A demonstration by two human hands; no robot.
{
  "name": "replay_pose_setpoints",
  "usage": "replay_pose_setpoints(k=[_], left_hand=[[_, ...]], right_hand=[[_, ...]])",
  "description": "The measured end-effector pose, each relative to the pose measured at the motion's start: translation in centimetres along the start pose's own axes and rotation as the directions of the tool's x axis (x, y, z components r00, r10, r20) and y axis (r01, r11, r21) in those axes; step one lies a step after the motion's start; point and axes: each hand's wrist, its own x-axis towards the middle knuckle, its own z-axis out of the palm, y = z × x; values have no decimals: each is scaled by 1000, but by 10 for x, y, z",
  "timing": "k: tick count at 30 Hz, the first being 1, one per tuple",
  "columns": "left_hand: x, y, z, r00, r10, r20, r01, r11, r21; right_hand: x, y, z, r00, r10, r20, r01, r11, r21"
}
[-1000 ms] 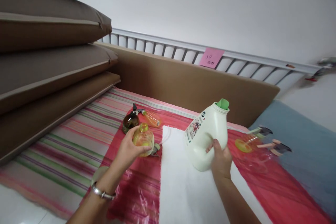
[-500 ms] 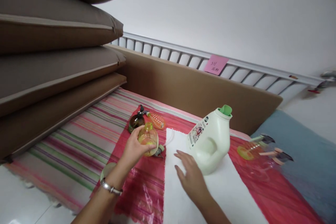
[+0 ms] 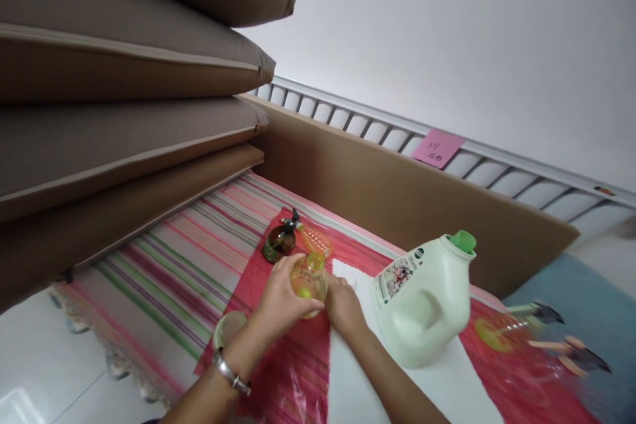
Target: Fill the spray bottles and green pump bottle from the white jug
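Our left hand point(image 3: 278, 295) grips the open bottle point(image 3: 309, 283), best held upright; our right hand point(image 3: 345, 308) is beside it, fingers hidden.

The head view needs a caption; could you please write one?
Left hand holding yellowish bottle, right hand beside it; pale green jug on white cloth.

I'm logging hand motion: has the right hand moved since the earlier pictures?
Yes. The right hand has moved left, off the pale jug and across the white cloth to its left edge, beside the bottle in the left hand.
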Motion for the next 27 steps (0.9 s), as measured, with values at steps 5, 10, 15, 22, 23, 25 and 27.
replay_pose_setpoints(k=[5,10,15,22,23,25,27], left_hand=[[-12,2,12,997,22,74,-21,1000,-17],[-27,0,35,982,67,179,-60,997,-43],[-38,-4,57,962,125,243,-118,992,-45],[-53,0,70,936,132,325,-138,990,-5],[-54,1,71,931,126,341,-135,991,4],[-57,3,73,921,119,371,-133,991,13],[-58,5,74,913,121,390,-135,991,8]], right_hand=[[25,-24,-73,981,104,-163,-110,993,-31],[7,-76,-152,922,171,-349,-64,952,299],[-29,-100,-182,941,156,-300,-77,962,261],[-47,-96,-193,947,133,-291,-117,991,73],[-48,-96,-194,947,131,-292,-116,991,68],[-48,-97,-197,949,132,-284,-118,991,66],[-48,-96,-198,956,151,-251,-139,988,65]])
